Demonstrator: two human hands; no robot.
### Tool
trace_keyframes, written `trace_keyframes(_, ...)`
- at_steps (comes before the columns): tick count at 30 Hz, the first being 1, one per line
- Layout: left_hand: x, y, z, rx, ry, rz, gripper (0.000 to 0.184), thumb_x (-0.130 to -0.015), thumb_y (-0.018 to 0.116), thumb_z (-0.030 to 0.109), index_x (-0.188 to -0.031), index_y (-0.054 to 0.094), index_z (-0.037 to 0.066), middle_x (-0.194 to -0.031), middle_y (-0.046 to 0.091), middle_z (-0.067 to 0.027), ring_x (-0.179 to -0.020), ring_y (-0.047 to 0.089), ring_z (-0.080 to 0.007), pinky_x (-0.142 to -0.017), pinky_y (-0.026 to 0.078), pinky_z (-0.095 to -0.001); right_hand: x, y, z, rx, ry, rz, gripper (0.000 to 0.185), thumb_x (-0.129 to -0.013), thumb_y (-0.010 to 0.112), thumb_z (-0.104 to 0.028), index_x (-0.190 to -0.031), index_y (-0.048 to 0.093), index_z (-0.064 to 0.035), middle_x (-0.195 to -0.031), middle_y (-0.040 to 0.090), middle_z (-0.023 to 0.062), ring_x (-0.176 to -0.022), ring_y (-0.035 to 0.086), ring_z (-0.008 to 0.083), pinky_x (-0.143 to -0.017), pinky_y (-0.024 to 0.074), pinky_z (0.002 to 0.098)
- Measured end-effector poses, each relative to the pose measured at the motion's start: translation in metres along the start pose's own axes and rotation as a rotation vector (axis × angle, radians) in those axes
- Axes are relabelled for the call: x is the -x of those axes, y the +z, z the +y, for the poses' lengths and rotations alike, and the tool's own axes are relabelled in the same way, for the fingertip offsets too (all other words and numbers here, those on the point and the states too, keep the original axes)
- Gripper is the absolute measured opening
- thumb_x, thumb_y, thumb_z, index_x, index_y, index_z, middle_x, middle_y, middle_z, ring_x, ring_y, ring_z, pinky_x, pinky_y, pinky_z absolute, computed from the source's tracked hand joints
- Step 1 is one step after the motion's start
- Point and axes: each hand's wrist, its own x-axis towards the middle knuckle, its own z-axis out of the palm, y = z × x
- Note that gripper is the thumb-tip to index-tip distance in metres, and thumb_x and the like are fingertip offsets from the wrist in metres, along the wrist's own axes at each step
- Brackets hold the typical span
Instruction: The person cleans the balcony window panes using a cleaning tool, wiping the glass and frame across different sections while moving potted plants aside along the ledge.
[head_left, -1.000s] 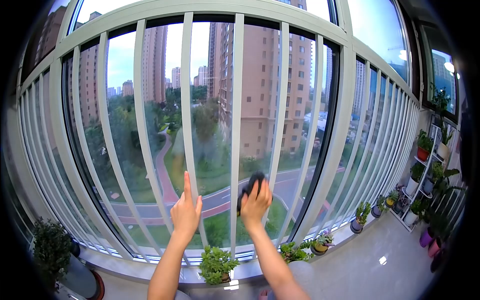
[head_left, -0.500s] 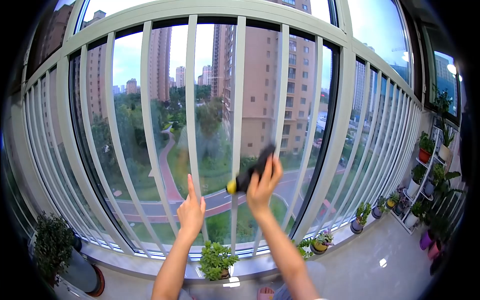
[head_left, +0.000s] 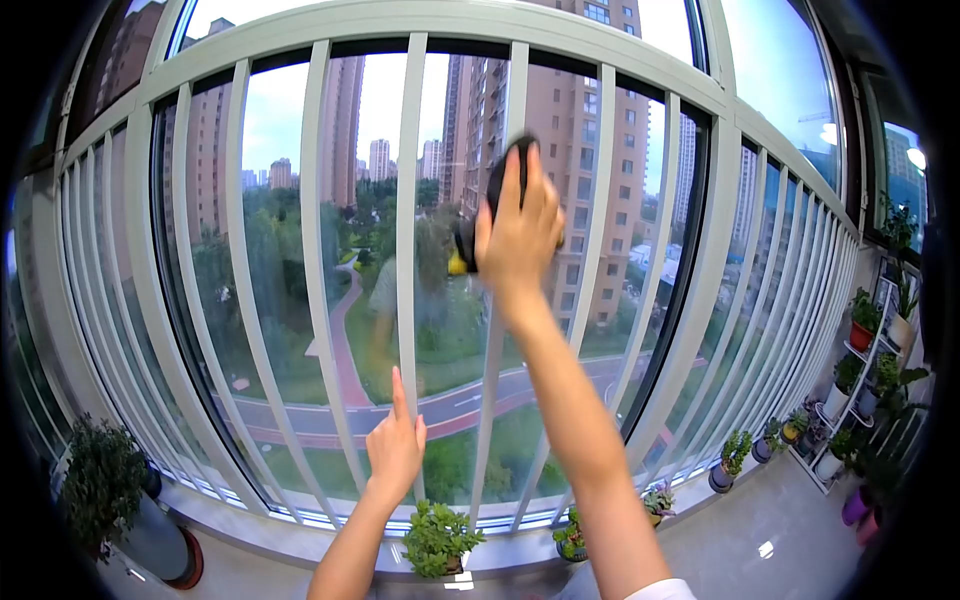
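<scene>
My right hand (head_left: 525,235) is raised at the middle of the white railing, its fingers pressed over a dark cloth-like piece (head_left: 466,240) with a yellow end. The piece lies against a vertical white bar (head_left: 517,95), and my palm hides much of it. Lower and to the left, my left hand (head_left: 396,450) is in front of another white bar (head_left: 407,210). Its index finger points up and the thumb stands apart, while the other fingers are bent. Nothing shows in it; whether it touches the bar I cannot tell.
Behind the bars is a large window pane (head_left: 450,330) with buildings and a road outside. A leafy potted plant (head_left: 440,538) stands on the low ledge below. A large grey pot (head_left: 160,535) is at left; a white plant rack (head_left: 850,410) stands at right.
My right hand has moved up along the railing with the dark piece. My left hand keeps its pointing pose, and the whole view has shifted slightly.
</scene>
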Motion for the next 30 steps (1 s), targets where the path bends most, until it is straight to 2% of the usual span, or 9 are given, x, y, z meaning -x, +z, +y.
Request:
trace_keyframes(5, 0.001, -0.003, 0.000, 0.001, -0.006, -0.010, 0.097, -0.088, 0.069, 0.015, -0.160, 0.004, 0.007, -0.082, 0.070, -0.0184, -0.065, 0.068, -0.0368, -0.055, 0.053, -0.0457, 0.232, -0.048, -0.015, 0.005, 0.060, -0.191, 0.065, -0.089, 0.065, -0.023, -0.145, 0.044, 0.0014, -0.152, 0.039, 0.0247, -0.131, 0.042, 0.0411, -0.103, 0.0301, 0.0523)
trace_keyframes(8, 0.005, -0.004, 0.000, 0.016, -0.008, -0.012, 0.096, -0.089, 0.069, 0.015, -0.160, 0.004, 0.008, -0.088, 0.070, -0.0187, -0.068, 0.068, -0.0372, -0.056, 0.053, -0.0460, 0.358, -0.082, -0.007, -0.115, -0.024, -0.341, 0.071, -0.084, 0.075, -0.025, -0.144, 0.045, -0.0022, -0.148, 0.039, 0.0247, -0.131, 0.041, 0.0436, -0.100, 0.0322, 0.0526)
trace_keyframes(11, 0.004, -0.004, -0.002, 0.016, -0.011, -0.025, 0.095, -0.089, 0.068, 0.015, -0.160, 0.006, 0.009, -0.093, 0.071, -0.0182, -0.070, 0.069, -0.0374, -0.058, 0.053, -0.0464, 0.342, -0.085, 0.002, -0.118, -0.052, -0.418, 0.072, -0.083, 0.075, -0.024, -0.144, 0.045, -0.0017, -0.150, 0.037, 0.0253, -0.131, 0.040, 0.0439, -0.101, 0.0320, 0.0528)
trace_keyframes(16, 0.013, 0.014, -0.014, 0.073, 0.072, 0.061, 0.091, -0.089, 0.068, 0.012, -0.160, 0.011, 0.009, -0.098, 0.070, -0.0176, -0.081, 0.069, -0.0365, -0.063, 0.054, -0.0448, 0.142, -0.051, -0.005, -0.124, 0.016, -0.242, 0.071, -0.087, 0.068, -0.015, -0.150, 0.040, -0.0045, -0.156, 0.032, 0.0204, -0.132, 0.039, 0.0394, -0.106, 0.0295, 0.0508)
trace_keyframes(19, 0.028, 0.018, -0.025, 0.162, 0.014, -0.081, 0.085, -0.089, 0.065, 0.008, -0.159, 0.017, 0.009, -0.106, 0.067, -0.0173, -0.093, 0.067, -0.0348, -0.074, 0.054, -0.0431, 0.070, -0.026, 0.004, -0.132, -0.008, -0.111, 0.068, -0.087, 0.068, -0.016, -0.149, 0.042, -0.0070, -0.156, 0.036, 0.0156, -0.130, 0.041, 0.0364, -0.102, 0.0322, 0.0474)
trace_keyframes(23, 0.057, 0.018, -0.043, 0.256, 0.057, -0.149, 0.078, -0.089, 0.061, 0.002, -0.158, 0.024, 0.008, -0.115, 0.062, -0.0173, -0.103, 0.063, -0.0327, -0.085, 0.052, -0.0416, 0.120, -0.024, -0.001, -0.106, 0.023, -0.050, 0.064, -0.086, 0.068, -0.018, -0.145, 0.048, -0.0051, -0.152, 0.042, 0.0172, -0.127, 0.045, 0.0357, -0.100, 0.0323, 0.0465)
trace_keyframes(25, 0.070, 0.026, -0.053, 0.495, 0.000, -0.258, 0.075, -0.088, 0.056, -0.003, -0.157, 0.026, 0.007, -0.125, 0.057, -0.0182, -0.110, 0.061, -0.0322, -0.091, 0.050, -0.0409, 0.189, -0.036, -0.003, -0.114, 0.023, -0.074, 0.062, -0.083, 0.070, -0.022, -0.139, 0.053, -0.0032, -0.148, 0.046, 0.0204, -0.126, 0.048, 0.0364, -0.098, 0.0322, 0.0463)
trace_keyframes(27, 0.075, 0.025, -0.050, 0.514, -0.035, -0.272, 0.075, -0.088, 0.054, -0.004, -0.157, 0.027, 0.006, -0.128, 0.056, -0.0188, -0.112, 0.061, -0.0318, -0.092, 0.050, -0.0401, 0.272, -0.050, -0.003, -0.128, 0.021, -0.112, 0.057, -0.084, 0.072, -0.029, -0.135, 0.058, -0.0092, -0.145, 0.049, 0.0164, -0.126, 0.049, 0.0349, -0.094, 0.0355, 0.0458)
trace_keyframes(30, 0.075, 0.022, -0.046, 0.552, -0.066, -0.285, 0.074, -0.087, 0.050, -0.007, -0.156, 0.027, 0.006, -0.132, 0.054, -0.0197, -0.115, 0.060, -0.0319, -0.094, 0.049, -0.0390, 0.383, -0.074, -0.001, -0.117, -0.047, -0.226, 0.061, -0.083, 0.075, -0.037, -0.136, 0.055, -0.0138, -0.142, 0.046, 0.0112, -0.128, 0.044, 0.0325, -0.094, 0.0365, 0.0460)
